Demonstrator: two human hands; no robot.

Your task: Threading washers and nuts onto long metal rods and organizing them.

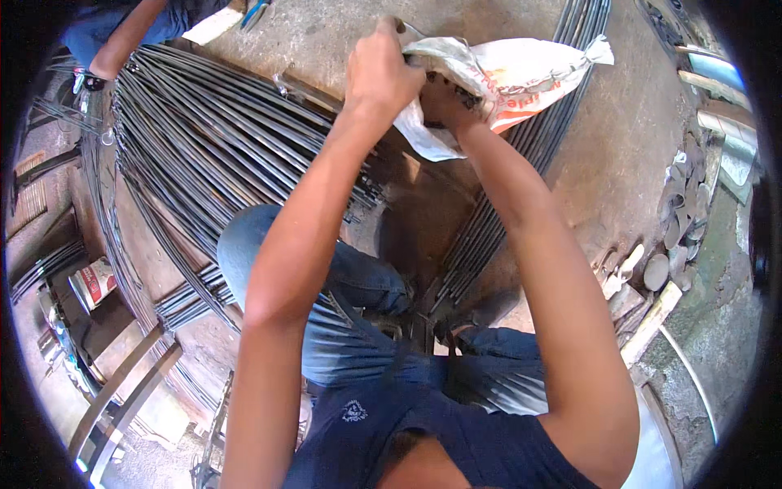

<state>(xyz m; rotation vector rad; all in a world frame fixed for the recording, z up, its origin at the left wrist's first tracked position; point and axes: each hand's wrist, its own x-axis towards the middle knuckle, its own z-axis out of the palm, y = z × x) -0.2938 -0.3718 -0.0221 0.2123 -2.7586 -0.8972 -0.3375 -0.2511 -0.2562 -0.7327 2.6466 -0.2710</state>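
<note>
Left hand (381, 73) fingers closed on the mouth of a white woven sack (521, 77), right hand (446, 102) pushed inside, fingers hidden, sack lying on concrete floor (619, 155) across steel rods (204, 138)

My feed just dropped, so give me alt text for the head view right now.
Both hands work at the mouth of a white woven sack: the left hand grips its edge and the right hand reaches inside. Long bundles of dark steel rods fan across the concrete floor, and another person's arm shows top left.
</note>
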